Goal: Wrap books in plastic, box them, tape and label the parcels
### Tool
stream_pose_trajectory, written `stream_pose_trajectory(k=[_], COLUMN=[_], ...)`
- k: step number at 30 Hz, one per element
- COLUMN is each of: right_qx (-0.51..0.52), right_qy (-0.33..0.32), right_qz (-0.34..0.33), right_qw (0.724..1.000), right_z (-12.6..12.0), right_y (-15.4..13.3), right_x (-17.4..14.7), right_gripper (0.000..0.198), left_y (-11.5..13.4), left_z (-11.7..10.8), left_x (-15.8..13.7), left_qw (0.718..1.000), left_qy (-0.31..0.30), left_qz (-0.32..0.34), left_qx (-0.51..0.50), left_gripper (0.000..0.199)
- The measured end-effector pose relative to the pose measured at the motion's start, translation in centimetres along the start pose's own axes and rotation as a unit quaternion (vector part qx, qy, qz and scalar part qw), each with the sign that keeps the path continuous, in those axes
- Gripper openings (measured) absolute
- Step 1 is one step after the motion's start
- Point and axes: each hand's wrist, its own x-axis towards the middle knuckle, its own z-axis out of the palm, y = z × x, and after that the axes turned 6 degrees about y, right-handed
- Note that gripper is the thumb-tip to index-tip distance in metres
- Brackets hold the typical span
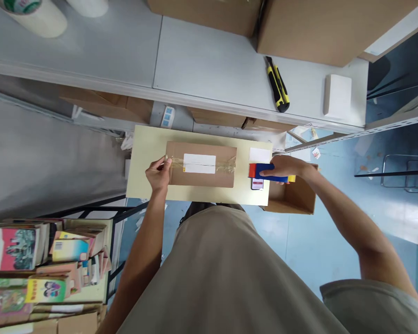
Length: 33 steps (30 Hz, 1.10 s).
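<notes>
Head view: beyond the person's soft grey-brown shirt lies a smooth, pale yellow bench. On it, a flat-sided brown cardboard box carries a white paper label and shiny, wrinkled clear tape. The left hand has its grip pressed together at the box's left edge; whether it pinches the tape cannot be told. Right of the box, the right hand wraps its grip round a blue oblong block, red and yellow at its ends, partly covering a glossy phone. Farther off, a flat grey shelf bears a slim black-and-yellow knife.
</notes>
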Motion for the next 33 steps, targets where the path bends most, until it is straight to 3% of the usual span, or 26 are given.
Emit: stream_pose_trajectory(k=[8, 15, 22, 26, 28, 30, 33], right_qx=[-0.093, -0.091, -0.108, -0.054, -0.011, 0.060, 0.218], right_qy=[0.095, 0.143, 0.224, 0.234, 0.261, 0.289, 0.308], right_qz=[0.035, 0.034, 0.092, 0.127, 0.146, 0.135, 0.049], right_qw=[0.990, 0.985, 0.964, 0.962, 0.954, 0.946, 0.925], right_z=[4.5, 6.8, 10.9, 10.6, 9.4, 7.8, 5.0], right_y=[-2.7, -5.9, -7.9, -8.0, -7.3, -6.5, -6.3], right_x=[5.2, 5.5, 6.3, 4.6, 2.8, 1.0, -1.0], right_gripper=[0.063, 0.049, 0.055, 0.054, 0.055, 0.055, 0.048], left_y=[0.9, 1.2, 0.1, 0.7, 2.3, 5.2, 11.1], left_z=[-0.5, -0.4, 0.0, -0.8, -1.3, -1.5, -1.6], left_x=[-0.4, -0.5, 0.4, 0.5, -0.3, -2.0, -5.7], left_qw=[1.000, 1.000, 0.999, 0.998, 0.998, 0.990, 0.944], left_qy=[-0.004, -0.008, -0.019, -0.064, -0.049, -0.031, -0.092], left_qz=[-0.002, -0.021, -0.018, -0.017, 0.034, 0.133, 0.315], left_qx=[0.024, -0.004, -0.028, 0.006, 0.026, 0.018, -0.036], left_gripper=[0.036, 0.037, 0.035, 0.031, 0.035, 0.044, 0.050])
